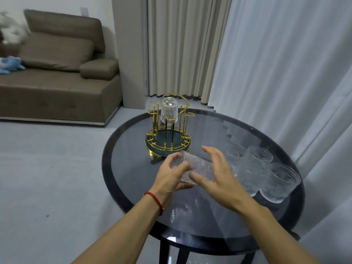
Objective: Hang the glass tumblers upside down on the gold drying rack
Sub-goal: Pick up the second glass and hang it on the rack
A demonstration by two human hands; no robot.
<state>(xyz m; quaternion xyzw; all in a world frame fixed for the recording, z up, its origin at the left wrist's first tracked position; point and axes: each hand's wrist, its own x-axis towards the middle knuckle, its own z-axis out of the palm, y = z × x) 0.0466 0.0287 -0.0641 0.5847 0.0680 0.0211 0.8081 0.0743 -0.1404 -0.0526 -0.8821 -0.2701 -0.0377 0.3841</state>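
A clear patterned glass tumbler (pixel 196 165) lies on its side in the air above the round table, between both hands. My left hand (pixel 169 178) grips its left end, and my right hand (pixel 215 178) cups its right end with fingers spread. Just beyond stands the gold drying rack (pixel 168 138) on a dark green base, with one tumbler (pixel 169 111) hanging upside down on a back prong. Several more tumblers (pixel 266 174) stand upright in a cluster to the right of my right hand.
The round dark glass table (pixel 133 168) has a black rim. A brown sofa (pixel 57 82) sits at the far left across a grey floor. Curtains (pixel 276 63) hang close behind and to the right of the table.
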